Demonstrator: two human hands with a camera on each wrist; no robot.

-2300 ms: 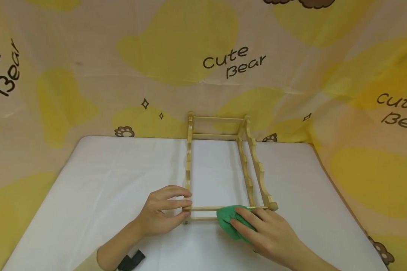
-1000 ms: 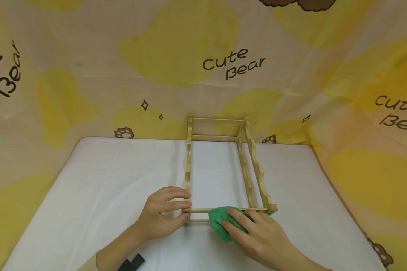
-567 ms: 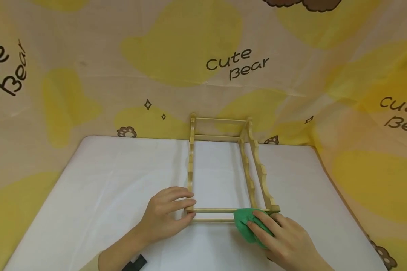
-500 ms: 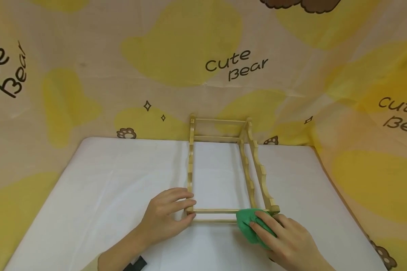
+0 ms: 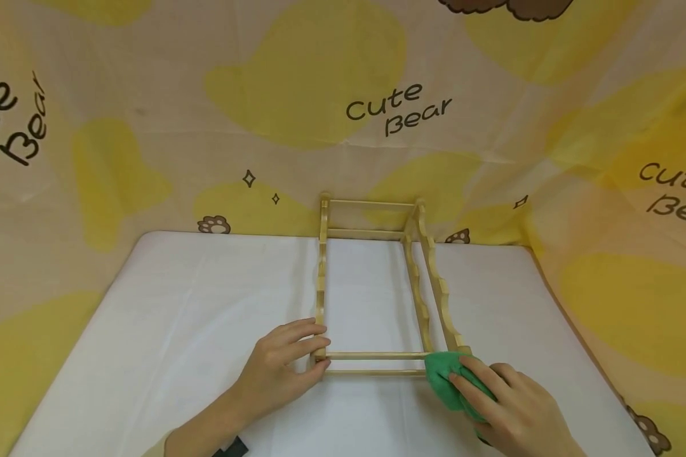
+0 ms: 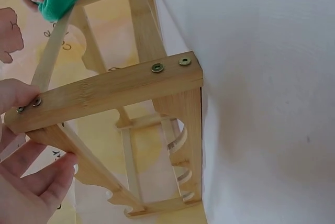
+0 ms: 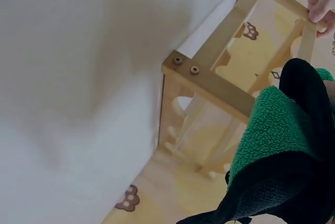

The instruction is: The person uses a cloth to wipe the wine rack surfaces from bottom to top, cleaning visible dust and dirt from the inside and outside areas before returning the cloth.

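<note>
At near end of wooden rack (image 6: 120,86), left hand (image 5: 282,367) pinches it, right hand (image 5: 514,401) holds green cloth (image 5: 447,381) against rail (image 5: 374,356).

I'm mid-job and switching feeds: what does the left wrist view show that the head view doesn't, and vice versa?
Only the left wrist view: round metal fasteners in the ends of the wooden rack.

Only the head view: a pale sleeve on the left arm and a black object beside it at the bottom edge.

Both: the rack, the left hand holding its corner, the green cloth in the right hand (only partly visible from the left wrist), the white surface and the yellow-patched backdrop.
</note>
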